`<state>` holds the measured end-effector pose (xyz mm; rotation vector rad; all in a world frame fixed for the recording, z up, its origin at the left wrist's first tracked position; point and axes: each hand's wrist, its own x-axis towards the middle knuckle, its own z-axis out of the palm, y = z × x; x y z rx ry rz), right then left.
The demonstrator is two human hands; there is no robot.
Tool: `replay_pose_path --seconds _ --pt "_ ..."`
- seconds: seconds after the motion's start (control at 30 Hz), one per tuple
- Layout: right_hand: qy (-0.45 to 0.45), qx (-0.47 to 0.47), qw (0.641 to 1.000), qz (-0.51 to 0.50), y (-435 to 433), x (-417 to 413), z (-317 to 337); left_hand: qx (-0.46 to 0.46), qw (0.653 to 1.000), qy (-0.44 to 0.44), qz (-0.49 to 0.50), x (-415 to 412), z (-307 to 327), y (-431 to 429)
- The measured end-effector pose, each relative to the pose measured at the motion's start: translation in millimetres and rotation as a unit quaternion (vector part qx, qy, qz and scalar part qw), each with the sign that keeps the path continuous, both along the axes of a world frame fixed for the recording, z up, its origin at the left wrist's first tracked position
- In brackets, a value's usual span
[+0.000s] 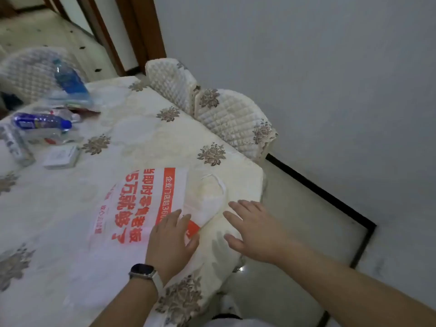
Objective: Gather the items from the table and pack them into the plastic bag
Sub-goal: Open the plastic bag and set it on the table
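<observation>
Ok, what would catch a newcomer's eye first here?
The white plastic bag with bold orange print, lying flat near the right corner of the table. Both hands are at its handle end: the left hand rests on it, the right hand is spread open beside it. Far left sit bottles and a white box.

The left hand [169, 237] hides part of the plastic bag's [132, 208] red print. The bottle [42, 122] and small packets [56, 138] beside it are blurred, their labels unreadable. The picture's left and bottom edges cut off the desk [59, 232].

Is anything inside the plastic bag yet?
No: the plastic bag lies flat on the tablecloth, and the bottles lie well apart from it.
</observation>
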<state>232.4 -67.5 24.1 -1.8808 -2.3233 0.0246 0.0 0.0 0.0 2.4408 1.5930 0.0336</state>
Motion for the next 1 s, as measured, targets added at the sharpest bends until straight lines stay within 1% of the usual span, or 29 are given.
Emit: replay_pose_path --seconds 0.03,0.07,0.13,0.27,0.37,0.5,0.67,0.8,0.9,1.0 --pt "-0.011 -0.014 1.000 0.015 9 2 -3 -0.009 1.000 0.002 0.015 2 -5 2" --pt "-0.010 -0.025 0.999 0.018 17 3 -4 -0.003 0.999 -0.002 0.041 3 -9 6" --pt "-0.021 -0.044 0.998 0.032 34 8 -13 0.009 0.997 0.015 0.077 4 -18 13" --pt "-0.014 -0.053 0.997 0.051 59 8 -24 0.012 0.990 0.070 0.124 -4 -23 27" --pt "0.000 -0.070 0.995 0.071 82 1 -33 0.015 0.986 0.074 0.152 -8 -18 29" --pt "0.019 -0.091 0.987 0.128 112 -18 -48 0.026 0.976 0.026 0.215 -15 -10 28" --pt "0.068 -0.104 0.974 0.192 139 -29 -51 0.082 0.948 -0.031 0.305 -6 18 17" --pt "0.089 -0.132 0.952 0.261 159 -22 -38 0.123 0.923 -0.081 0.356 17 48 9" --pt "0.120 -0.107 0.938 0.308 176 -15 -25 0.125 0.899 -0.127 0.399 39 71 15" --pt "0.155 -0.065 0.920 0.355 190 -9 -10 0.092 0.865 -0.225 0.440 54 91 21"
